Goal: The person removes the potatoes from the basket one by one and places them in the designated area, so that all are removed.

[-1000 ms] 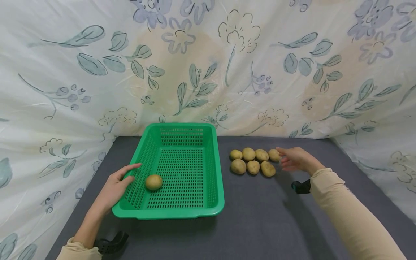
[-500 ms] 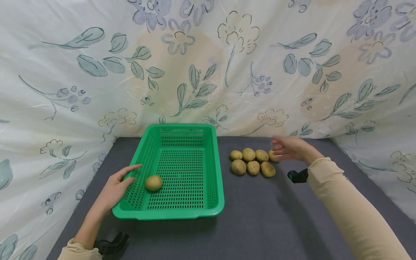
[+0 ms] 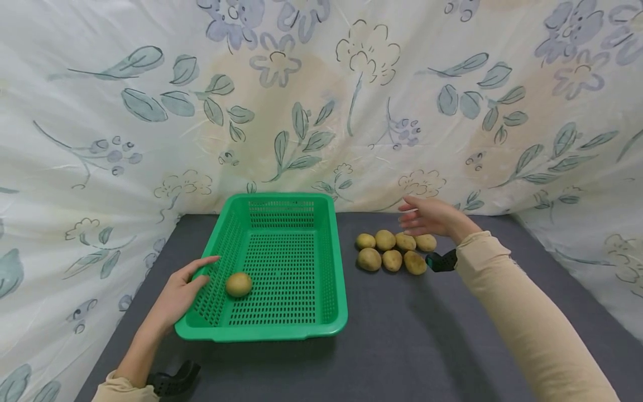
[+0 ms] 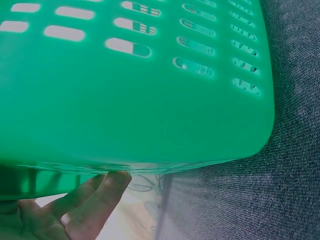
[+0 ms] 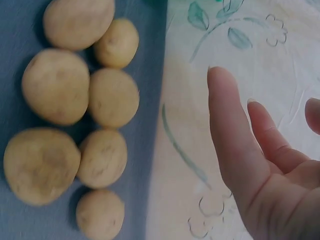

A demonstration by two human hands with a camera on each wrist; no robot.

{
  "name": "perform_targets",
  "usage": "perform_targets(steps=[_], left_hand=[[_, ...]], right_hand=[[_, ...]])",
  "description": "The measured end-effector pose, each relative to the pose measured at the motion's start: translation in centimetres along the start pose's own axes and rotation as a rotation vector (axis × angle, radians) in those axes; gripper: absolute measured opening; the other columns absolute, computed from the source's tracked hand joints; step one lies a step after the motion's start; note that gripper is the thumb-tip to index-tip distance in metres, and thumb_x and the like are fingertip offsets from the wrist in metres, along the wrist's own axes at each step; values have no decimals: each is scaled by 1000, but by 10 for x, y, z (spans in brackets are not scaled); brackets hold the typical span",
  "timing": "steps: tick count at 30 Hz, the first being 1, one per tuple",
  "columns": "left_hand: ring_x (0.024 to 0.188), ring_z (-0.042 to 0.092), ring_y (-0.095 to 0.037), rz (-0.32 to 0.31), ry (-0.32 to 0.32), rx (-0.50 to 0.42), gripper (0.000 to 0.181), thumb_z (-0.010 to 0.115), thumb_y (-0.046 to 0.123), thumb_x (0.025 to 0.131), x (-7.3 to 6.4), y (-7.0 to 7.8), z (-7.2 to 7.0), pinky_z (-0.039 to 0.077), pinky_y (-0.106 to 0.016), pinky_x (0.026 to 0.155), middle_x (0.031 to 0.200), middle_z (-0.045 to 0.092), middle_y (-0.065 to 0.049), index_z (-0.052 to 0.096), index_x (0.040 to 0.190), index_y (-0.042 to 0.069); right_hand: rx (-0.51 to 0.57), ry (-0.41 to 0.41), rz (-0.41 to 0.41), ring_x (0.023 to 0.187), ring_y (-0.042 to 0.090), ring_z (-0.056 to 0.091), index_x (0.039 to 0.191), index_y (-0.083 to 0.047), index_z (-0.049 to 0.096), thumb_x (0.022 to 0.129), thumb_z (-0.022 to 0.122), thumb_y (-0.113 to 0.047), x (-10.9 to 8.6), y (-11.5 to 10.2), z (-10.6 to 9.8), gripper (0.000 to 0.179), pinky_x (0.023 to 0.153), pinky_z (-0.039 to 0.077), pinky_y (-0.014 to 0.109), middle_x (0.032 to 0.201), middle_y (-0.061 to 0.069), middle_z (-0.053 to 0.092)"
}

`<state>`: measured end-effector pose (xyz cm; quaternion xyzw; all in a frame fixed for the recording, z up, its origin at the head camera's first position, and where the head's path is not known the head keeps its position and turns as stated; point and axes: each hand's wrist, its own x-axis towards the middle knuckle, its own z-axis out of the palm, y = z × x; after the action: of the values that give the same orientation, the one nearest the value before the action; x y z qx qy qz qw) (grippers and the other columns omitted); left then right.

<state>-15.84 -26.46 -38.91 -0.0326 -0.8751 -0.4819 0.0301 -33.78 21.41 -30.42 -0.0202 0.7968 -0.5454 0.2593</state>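
My left hand (image 3: 176, 293) holds the left rim of a green plastic basket (image 3: 261, 333), thumb and index finger showing over the edge. From the left wrist view, other fingers (image 4: 107, 197) lie against the basket's outer wall (image 4: 135, 115). One potato (image 3: 238, 285) sits inside, toward the left. Right of the basket, two rows of potatoes (image 3: 392, 260) lie on the dark cloth. Above the back row hovers my right hand (image 3: 432, 216), fingers extended and holding nothing. The right wrist view has the potatoes (image 5: 55, 86) at left, apart from the hand (image 5: 245, 150).
A floral curtain (image 3: 301, 111) hangs behind the dark-covered table (image 3: 392, 340) and along both sides. Black wrist devices show at the left wrist (image 3: 173, 379) and right wrist (image 3: 442, 261).
My right hand has moved left and farther back, from beside the rightmost potato to above the back row. The left hand and the basket stay put.
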Motion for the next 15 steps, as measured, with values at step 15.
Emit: perform_targets(steps=[15], left_hand=[[109,35,-34,10,7,-18,44,39,10,101,0,-2,0,29,-47,76,151,24,-24,40,145,4]], right_hand=[[123,-79,-47,130,40,35,149,1,25,104,27,-41,16,-19,33,62,101,37,45,143,27,30]])
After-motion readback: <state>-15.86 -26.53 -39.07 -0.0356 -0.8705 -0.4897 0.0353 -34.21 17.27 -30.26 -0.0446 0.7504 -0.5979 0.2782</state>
